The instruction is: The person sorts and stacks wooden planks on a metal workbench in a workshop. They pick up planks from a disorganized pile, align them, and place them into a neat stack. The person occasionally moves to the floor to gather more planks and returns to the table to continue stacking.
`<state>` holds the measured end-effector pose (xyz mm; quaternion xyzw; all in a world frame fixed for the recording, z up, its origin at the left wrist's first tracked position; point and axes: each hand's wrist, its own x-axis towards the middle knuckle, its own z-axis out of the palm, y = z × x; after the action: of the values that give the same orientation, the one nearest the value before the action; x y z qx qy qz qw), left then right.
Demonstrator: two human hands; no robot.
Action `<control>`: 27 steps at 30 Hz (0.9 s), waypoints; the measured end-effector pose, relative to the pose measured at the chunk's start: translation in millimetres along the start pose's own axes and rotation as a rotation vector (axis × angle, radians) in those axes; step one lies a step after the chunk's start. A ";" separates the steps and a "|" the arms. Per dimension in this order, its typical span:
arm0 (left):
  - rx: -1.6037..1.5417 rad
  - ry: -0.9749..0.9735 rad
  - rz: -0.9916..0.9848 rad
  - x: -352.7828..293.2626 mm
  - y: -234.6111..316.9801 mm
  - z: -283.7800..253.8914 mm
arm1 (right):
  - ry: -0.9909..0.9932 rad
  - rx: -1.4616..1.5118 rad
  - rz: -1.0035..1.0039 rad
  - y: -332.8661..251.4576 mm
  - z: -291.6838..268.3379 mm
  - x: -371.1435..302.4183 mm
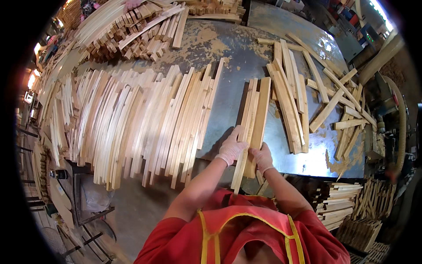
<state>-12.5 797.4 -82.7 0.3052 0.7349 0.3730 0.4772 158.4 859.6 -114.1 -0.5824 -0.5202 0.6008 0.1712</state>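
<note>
A few pale wooden strips lie side by side on the metal table, their near ends jutting over its front edge. My left hand, in a thin whitish glove, grips them from the left, with the thumb across the top. From the other side my right hand, gloved alike, closes on the wider right-hand strip near its near end. The undersides of both hands' fingers are partly hidden. To the left of my left hand lies a broad row of similar strips, set closely side by side.
Loose strips lie crisscrossed on the right of the metal table. A large stack of strips stands at the far left. Bundled wood is piled below the table at right. A ribbed hose hangs at the right edge.
</note>
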 end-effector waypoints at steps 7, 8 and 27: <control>0.393 0.128 0.073 -34.9 -33.9 4.5 | -0.141 -0.390 -0.113 -36.9 30.0 -48.6; 0.427 0.134 0.067 -45.6 -36.9 -5.1 | -0.225 -0.375 -0.056 -50.3 30.6 -53.1; 0.715 0.131 0.325 18.6 28.4 92.3 | 0.261 -0.645 -0.313 -55.1 -179.7 151.8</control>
<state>69.2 851.3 -92.3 0.5399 0.7895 0.1828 0.2277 254.1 1081.4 -108.4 -0.5914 -0.7392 0.2934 0.1335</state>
